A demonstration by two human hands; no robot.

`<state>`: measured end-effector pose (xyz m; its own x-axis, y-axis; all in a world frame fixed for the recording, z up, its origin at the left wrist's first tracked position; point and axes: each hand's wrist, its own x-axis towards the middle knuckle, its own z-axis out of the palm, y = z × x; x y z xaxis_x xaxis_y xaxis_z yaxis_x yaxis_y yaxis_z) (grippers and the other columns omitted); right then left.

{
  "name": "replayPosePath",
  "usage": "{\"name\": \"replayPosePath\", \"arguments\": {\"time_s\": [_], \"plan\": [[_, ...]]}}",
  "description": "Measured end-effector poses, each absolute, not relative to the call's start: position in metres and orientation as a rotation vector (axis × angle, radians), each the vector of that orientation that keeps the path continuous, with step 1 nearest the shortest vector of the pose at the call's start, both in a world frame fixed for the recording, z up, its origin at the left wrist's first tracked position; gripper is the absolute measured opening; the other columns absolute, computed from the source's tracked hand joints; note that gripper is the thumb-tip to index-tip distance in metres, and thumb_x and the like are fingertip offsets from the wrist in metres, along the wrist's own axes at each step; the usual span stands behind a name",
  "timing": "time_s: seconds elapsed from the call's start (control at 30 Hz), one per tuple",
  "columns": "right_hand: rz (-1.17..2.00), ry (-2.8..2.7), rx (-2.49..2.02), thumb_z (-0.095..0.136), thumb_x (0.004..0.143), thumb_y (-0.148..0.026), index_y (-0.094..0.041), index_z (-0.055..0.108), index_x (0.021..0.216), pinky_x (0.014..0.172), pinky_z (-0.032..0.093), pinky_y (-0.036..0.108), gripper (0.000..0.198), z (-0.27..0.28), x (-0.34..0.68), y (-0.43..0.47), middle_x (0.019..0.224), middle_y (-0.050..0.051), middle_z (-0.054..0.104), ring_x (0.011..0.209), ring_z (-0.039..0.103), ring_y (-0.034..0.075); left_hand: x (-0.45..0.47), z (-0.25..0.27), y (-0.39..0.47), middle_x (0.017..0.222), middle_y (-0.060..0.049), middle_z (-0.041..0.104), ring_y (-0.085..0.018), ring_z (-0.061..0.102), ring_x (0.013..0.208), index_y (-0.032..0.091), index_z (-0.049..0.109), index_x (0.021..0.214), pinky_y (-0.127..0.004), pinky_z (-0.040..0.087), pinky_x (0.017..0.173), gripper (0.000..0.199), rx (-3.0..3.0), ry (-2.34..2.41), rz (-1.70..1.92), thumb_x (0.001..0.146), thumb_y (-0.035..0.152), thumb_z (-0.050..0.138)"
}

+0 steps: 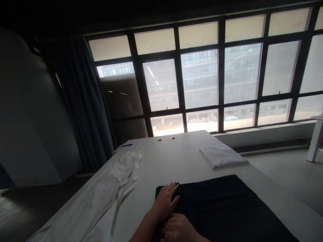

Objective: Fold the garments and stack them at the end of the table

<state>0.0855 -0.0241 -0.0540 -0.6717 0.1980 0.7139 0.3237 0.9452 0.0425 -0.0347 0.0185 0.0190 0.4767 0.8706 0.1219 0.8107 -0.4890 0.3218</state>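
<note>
A folded dark garment or cloth (pixel 222 205) lies at the near side of the white table, partly out of view at the bottom. On its far left corner rests my left hand (pixel 166 201), palm down with the fingers stretched out. Just nearer, my right hand (pixel 179 228) is closed at the cloth's left edge, its fingers curled round the fabric. My fingers hide what exactly is pinched there.
A crumpled white garment (pixel 111 191) spreads along the left of the white table (pixel 171 158). At the right edge lies a folded white cloth (pixel 222 155). Paper with a blue pen (pixel 126 145) sits at the far left. Beyond are windows (pixel 199 79) and a dark curtain (pixel 83 101).
</note>
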Motion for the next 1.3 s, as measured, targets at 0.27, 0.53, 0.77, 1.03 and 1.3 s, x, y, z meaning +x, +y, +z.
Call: {"name": "replayPosePath", "arguments": {"time_s": [0.27, 0.53, 0.77, 1.03, 1.3], "plan": [[-0.185, -2.174, -0.646, 0.055, 0.080, -0.023, -0.021, 0.053, 0.057, 0.052, 0.031, 0.028, 0.023, 0.003, 0.114, -0.034, 0.056, 0.000, 0.057, 0.052, 0.051, 0.013, -0.055, 0.023, 0.028, 0.164, -0.001, 0.022, -0.029, 0.019, 0.151, 0.037, 0.028, 0.155, -0.053, 0.012, 0.123, 0.071, 2.463, 1.647, 0.167, 0.094, 0.073, 0.035], [0.169, -2.065, -1.492, 0.051, 0.092, -0.032, -0.021, 0.062, 0.103, 0.077, 0.042, 0.032, 0.019, 0.029, 0.166, 0.017, 0.096, 0.008, 0.069, 0.087, 0.064, 0.023, -0.079, 0.031, 0.032, 0.164, -0.003, 0.022, -0.028, 0.017, 0.151, 0.029, 0.032, 0.155, -0.049, 0.011, 0.123, 0.074, 2.467, 1.768, 0.139, 0.093, 0.068, 0.040], [0.375, -2.217, -1.267, 0.048, 0.090, -0.018, -0.023, 0.060, 0.108, 0.092, 0.036, 0.033, 0.023, 0.003, 0.166, 0.022, 0.097, 0.003, 0.072, 0.093, 0.066, 0.021, -0.054, 0.030, 0.019, 0.165, -0.011, 0.013, -0.030, 0.010, 0.153, 0.011, 0.023, 0.157, -0.049, 0.006, 0.125, 0.100, 2.472, 1.701, 0.091, 0.086, 0.080, 0.036], [0.283, -2.292, -1.458, 0.050, 0.081, -0.015, -0.022, 0.063, 0.092, 0.071, 0.035, 0.028, 0.019, 0.014, 0.166, 0.019, 0.081, 0.003, 0.071, 0.079, 0.065, 0.021, -0.061, 0.029, 0.020, 0.166, -0.009, 0.007, -0.033, 0.006, 0.152, 0.016, 0.016, 0.159, -0.052, 0.004, 0.124, 0.113, 2.479, 1.608, 0.084, 0.077, 0.090, 0.041], [0.356, -2.316, -1.516, 0.054, 0.086, -0.028, -0.025, 0.062, 0.105, 0.072, 0.038, 0.030, 0.021, 0.026, 0.169, 0.022, 0.088, 0.005, 0.073, 0.083, 0.067, 0.022, -0.046, 0.037, 0.004, 0.166, -0.010, 0.014, -0.032, 0.008, 0.153, 0.022, 0.023, 0.158, -0.053, 0.003, 0.123, 0.102, 2.504, 1.586, 0.114, 0.080, 0.085, 0.043]]}}
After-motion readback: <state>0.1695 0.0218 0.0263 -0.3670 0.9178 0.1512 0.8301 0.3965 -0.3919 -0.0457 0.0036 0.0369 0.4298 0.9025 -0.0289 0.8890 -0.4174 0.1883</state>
